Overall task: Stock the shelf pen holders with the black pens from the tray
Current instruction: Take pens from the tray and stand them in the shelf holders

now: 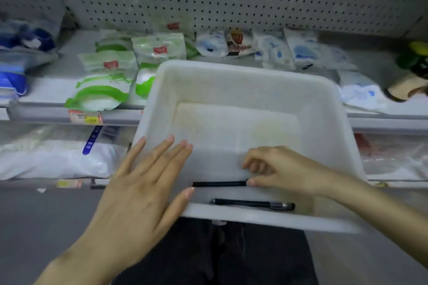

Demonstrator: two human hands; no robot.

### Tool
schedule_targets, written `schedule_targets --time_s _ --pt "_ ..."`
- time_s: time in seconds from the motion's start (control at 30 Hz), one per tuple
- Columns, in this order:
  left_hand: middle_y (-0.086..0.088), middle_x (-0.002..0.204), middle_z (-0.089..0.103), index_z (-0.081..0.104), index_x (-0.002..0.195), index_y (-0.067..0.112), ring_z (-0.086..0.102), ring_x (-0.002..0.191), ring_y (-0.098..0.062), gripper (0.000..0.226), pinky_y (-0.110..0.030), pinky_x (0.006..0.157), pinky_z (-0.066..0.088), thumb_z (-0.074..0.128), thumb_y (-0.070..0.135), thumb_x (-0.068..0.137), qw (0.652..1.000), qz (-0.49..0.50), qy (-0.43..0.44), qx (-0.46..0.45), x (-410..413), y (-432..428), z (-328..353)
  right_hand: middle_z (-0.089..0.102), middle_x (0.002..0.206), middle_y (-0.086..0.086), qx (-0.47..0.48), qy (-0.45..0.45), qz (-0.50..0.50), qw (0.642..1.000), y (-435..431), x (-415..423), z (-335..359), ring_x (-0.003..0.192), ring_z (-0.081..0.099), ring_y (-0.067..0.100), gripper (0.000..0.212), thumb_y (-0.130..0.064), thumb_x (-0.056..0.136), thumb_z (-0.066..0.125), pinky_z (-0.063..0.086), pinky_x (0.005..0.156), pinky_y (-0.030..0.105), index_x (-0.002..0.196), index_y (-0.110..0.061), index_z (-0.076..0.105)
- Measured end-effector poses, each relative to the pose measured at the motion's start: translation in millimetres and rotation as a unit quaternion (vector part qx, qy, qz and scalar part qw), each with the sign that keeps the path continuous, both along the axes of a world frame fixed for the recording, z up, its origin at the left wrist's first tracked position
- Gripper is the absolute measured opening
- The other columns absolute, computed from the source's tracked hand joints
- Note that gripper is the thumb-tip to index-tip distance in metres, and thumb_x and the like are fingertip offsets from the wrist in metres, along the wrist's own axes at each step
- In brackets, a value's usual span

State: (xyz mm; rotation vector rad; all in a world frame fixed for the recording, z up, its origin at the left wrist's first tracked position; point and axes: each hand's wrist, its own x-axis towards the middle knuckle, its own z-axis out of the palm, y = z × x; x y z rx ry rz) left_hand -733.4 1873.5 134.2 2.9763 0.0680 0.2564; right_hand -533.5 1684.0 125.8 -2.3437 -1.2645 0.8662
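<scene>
Pinching right end of far pen [218, 184] w/ R hand [278, 169], low in tray [243, 67] near front wall; near pen [252, 204] loose just behind rim. Steadying tray w/ flat, straight-fingered L hand [141, 183]. Light, stiff, prob. slick: better gripped mid-barrel.

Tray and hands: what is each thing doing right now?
Tray, nearly empty, holds two pens.
Upper pen, lying flat, right end at the right thumb.
Lower pen, lying flat by the near wall, untouched.
Left hand, fingers straight, resting on the tray's left side.
Right hand, fingers curled, thumb touching the upper pen; grip unclear.
</scene>
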Motion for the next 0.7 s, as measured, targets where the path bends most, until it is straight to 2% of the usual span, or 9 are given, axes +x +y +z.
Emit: schedule_targets --time_s 0.1,0.23,0.33,0.5,0.7 --pt "-0.004 0.142 0.050 0.048 0.139 0.006 0.039 0.137 -0.022 0.060 -0.051 0.113 0.024 0.023 0.044 0.101 1.000 0.008 -0.018 0.005 2 1 -7 0.061 0.087 -0.010 -0.016 0.003 -0.035 0.999 -2 -2 -13 0.074 0.055 0.000 0.018 -0.034 0.082 0.072 0.046 0.072 0.016 0.093 -0.026 0.062" --pt "-0.004 0.140 0.052 0.052 0.136 0.006 0.041 0.136 -0.023 0.060 -0.049 0.113 0.025 0.023 0.045 0.100 0.999 0.016 -0.028 0.010 4 2 -10 0.062 0.072 -0.010 -0.030 0.025 -0.047 0.998 0 -6 -22 0.065 0.055 0.001 0.016 -0.032 0.078 0.076 0.047 0.066 0.020 0.078 -0.028 0.061" --pt "-0.004 0.140 0.052 0.053 0.136 0.007 0.041 0.135 -0.022 0.060 -0.048 0.114 0.024 0.024 0.045 0.100 0.999 0.017 -0.029 0.008 4 3 -12 0.063 0.076 -0.009 -0.050 0.027 -0.026 0.998 2 -9 -25 0.066 0.056 0.002 0.016 -0.034 0.078 0.076 0.046 0.064 0.019 0.075 -0.029 0.060" --pt "-0.004 0.140 0.052 0.054 0.134 0.008 0.041 0.136 -0.022 0.058 -0.048 0.114 0.023 0.028 0.044 0.097 0.999 0.018 -0.029 0.005 3 4 -13 0.059 0.084 -0.008 -0.067 0.002 0.021 0.998 4 -10 -24 0.072 0.052 0.002 0.016 -0.037 0.082 0.070 0.043 0.065 0.017 0.082 -0.025 0.060" --pt "-0.004 0.139 0.053 0.055 0.134 0.008 0.042 0.135 -0.022 0.057 -0.048 0.114 0.024 0.031 0.043 0.096 0.999 0.021 -0.027 0.007 3 3 -12 0.051 0.084 -0.013 -0.048 -0.024 0.012 0.998 2 -10 -25 0.077 0.047 -0.001 0.016 -0.035 0.086 0.066 0.040 0.067 0.016 0.081 -0.025 0.054"
